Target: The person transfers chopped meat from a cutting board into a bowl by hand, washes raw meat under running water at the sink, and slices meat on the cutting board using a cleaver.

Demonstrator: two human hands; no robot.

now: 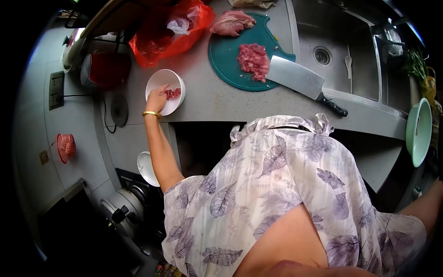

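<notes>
My left hand (157, 98), with a gold bangle at the wrist, reaches over the near rim of a white bowl (165, 75). Its fingers are partly stretched out inside, beside a small clump of chopped raw meat (173, 93). On a green cutting board (224, 69) lies a larger heap of chopped meat (253, 61), with a whole raw piece of meat (233, 23) at the board's far edge. A cleaver (297, 76) rests with its blade tip on the board against the heap and its black handle toward me. Only my right forearm shows, at the right edge; that hand is out of view.
An open red plastic bag (173, 44) stands behind the bowl. To the right is a steel sink (318, 27) with a white spoon (349, 67). A pale green basin (419, 132) sits at the far right. A pressure cooker (124, 205) and another white bowl (146, 168) are at lower left.
</notes>
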